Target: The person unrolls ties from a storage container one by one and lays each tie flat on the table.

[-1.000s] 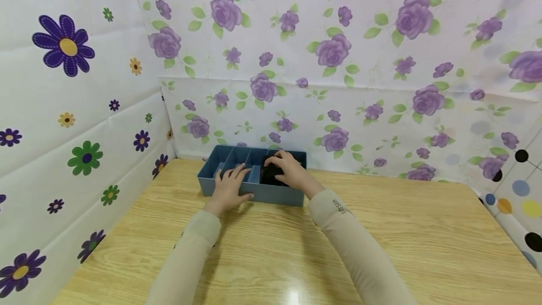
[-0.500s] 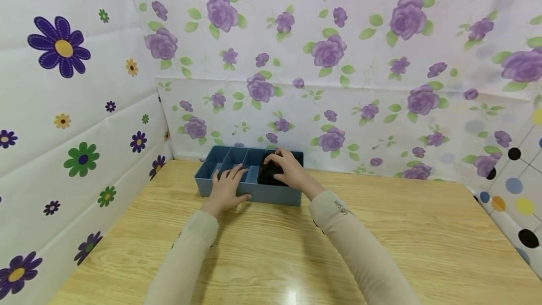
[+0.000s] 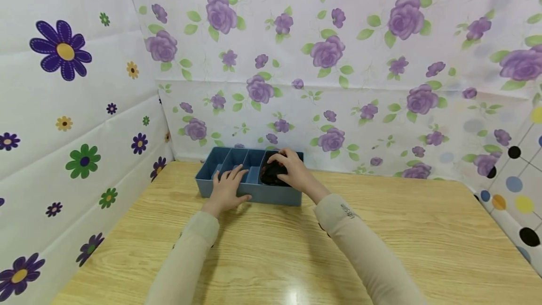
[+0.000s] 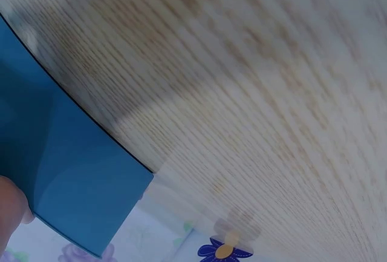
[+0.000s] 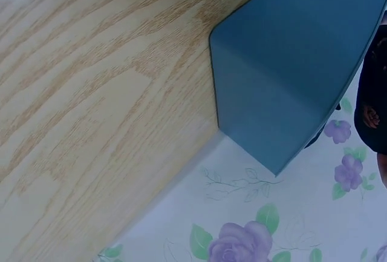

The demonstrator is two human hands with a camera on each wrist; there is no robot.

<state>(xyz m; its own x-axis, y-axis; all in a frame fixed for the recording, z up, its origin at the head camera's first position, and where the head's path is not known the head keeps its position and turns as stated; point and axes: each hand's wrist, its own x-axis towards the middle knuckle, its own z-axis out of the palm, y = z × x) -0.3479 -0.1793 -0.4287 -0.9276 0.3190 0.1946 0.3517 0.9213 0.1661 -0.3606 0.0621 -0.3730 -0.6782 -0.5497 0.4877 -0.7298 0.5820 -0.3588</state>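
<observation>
A long blue divided box (image 3: 273, 195) stands near the back of the table, its compartments in a row. My left hand (image 3: 226, 191) grips its front wall, fingers over the rim and thumb outside. In the left wrist view, a fingertip (image 4: 11, 204) shows at the rim. My right hand (image 3: 296, 172) holds a soft-looking black bundle (image 3: 268, 173) in the right part of the box. The right wrist view shows part of that black bundle (image 5: 370, 123), with a small reddish-orange figure, above the rim. Its exact kind cannot be told.
The wooden table (image 3: 381, 239) extends in front and to the right. A rose-patterned sheet (image 3: 364, 74) hangs right behind the box. A daisy-patterned sheet (image 3: 97, 112) borders the left side, and a dotted one (image 3: 514, 168) the right.
My right hand has shifted slightly right relative to the box, and the black bundle sits a little lower in its compartment. My left hand stays put. The head view has shifted slightly.
</observation>
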